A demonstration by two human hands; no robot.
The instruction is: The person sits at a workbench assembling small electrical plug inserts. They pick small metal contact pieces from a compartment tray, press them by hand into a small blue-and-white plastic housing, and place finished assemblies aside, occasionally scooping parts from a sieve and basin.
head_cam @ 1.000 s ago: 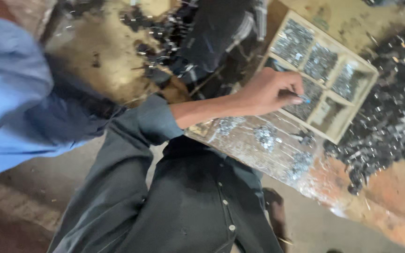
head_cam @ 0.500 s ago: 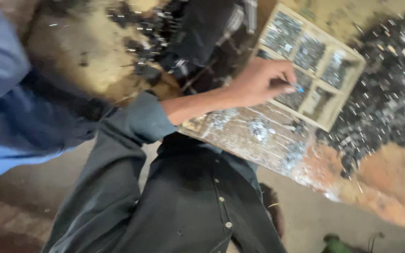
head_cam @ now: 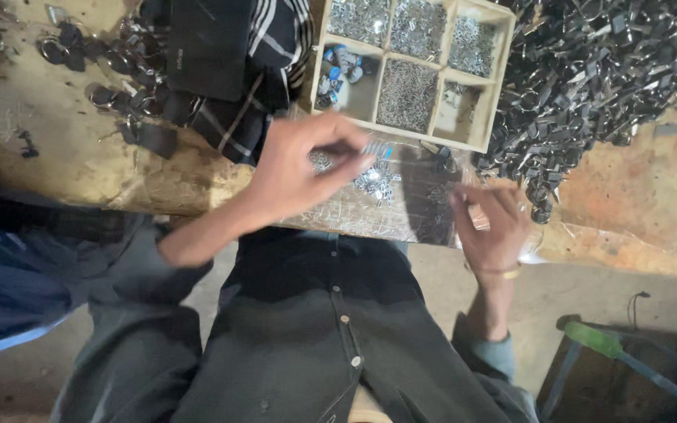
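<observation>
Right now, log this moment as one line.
left hand: pinching small metal part | right hand: open, empty | divided tray: beyond hands | clip pile: right

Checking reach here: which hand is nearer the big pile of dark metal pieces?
Right hand, just below the pile. Left hand is farther, beneath the tray.

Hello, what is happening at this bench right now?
A seated person works at a worn workbench. The left hand pinches a small part over a clear sheet of tiny metal pieces. The right hand rests open beside it. A divided wooden tray and a heap of dark metal parts lie behind.
</observation>
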